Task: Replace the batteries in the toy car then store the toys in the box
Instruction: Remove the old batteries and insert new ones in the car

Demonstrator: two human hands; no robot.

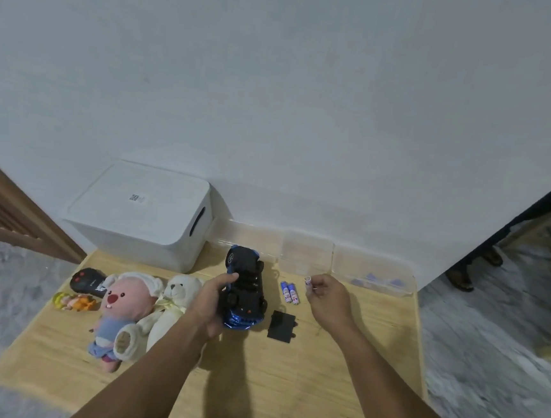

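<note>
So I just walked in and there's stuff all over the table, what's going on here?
A person is changing batteries in a blue toy car. The left hand grips the car upside down, while the right hand pinches one battery beside it. Two more batteries lie on the wooden table, with the black battery cover off nearby. The plush toys lie at the left, and the white box is closed.

Both bare forearms reach in from 6 o'clock toward 12. The left hand (211,303) curls round the car (243,289), thumb at its 12 o'clock side, palm turned to 3 o'clock. The right hand (327,300), at 3 o'clock of the left, pinches a battery (307,281) at its fingertips, knuckles up.
</note>
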